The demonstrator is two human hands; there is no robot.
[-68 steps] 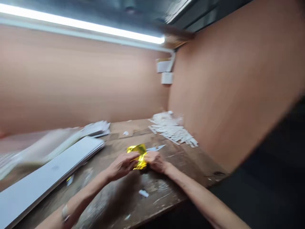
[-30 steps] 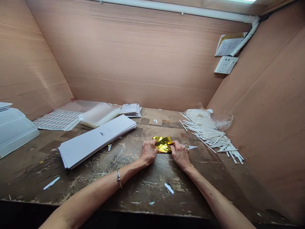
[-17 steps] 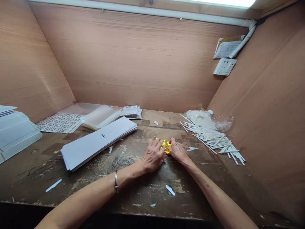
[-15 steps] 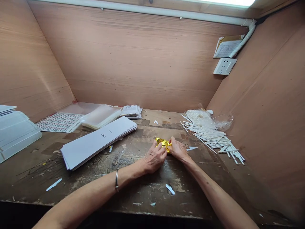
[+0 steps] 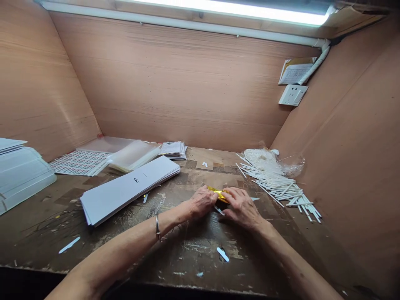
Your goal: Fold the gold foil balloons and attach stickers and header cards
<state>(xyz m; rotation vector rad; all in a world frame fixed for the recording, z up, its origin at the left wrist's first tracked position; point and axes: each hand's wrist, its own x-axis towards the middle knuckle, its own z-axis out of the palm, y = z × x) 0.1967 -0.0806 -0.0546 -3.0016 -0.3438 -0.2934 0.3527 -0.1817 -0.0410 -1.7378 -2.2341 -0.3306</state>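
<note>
A shiny piece of gold foil (image 5: 221, 196) is between my two hands, over the middle of the worktable. My left hand (image 5: 202, 203) is closed on its left end, fingers pressed together. From the right, my right hand (image 5: 244, 207) bends its fingers over the foil's other end, with the thumb lower down. A small, pale, glossy strip (image 5: 219, 211) shows below the foil, between the fingers and that thumb; what it is I cannot tell. Just past my right hand pokes a pale pointed tip (image 5: 255, 199), the rest of it hidden. My fingers cover much of the foil.
Long white cards (image 5: 131, 187) lie stacked at left, with clear plastic sheets (image 5: 134, 155) and a printed sheet (image 5: 81, 162) behind. White sticks (image 5: 281, 183) spill from a plastic bag at right. A small white cutout (image 5: 223, 254) lies in front. Wooden panels enclose the table.
My right hand has turned over the foil, its fingers now across the top and its thumb lower. The foil looks narrower, and the pale strip now shows below. The view has tilted up slightly.
</note>
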